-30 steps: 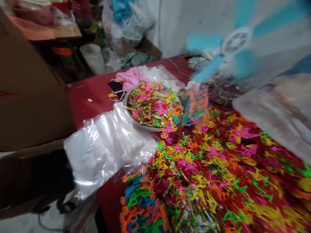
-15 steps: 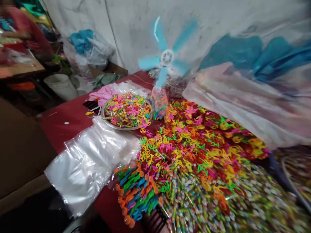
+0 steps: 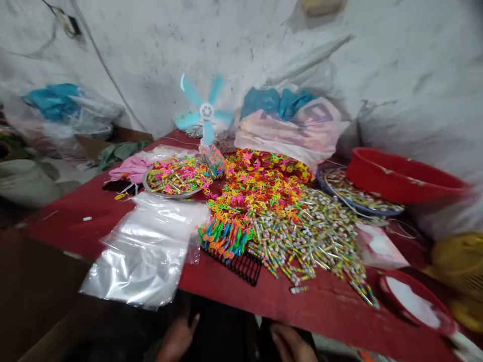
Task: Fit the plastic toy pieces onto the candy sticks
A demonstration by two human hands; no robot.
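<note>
Glossy clear plastic bags (image 3: 141, 251), roughly surfaced wall (image 3: 151, 45).

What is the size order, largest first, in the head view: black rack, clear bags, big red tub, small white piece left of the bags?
1. Clear bags
2. Big red tub
3. Black rack, visible part only
4. Small white piece
</note>
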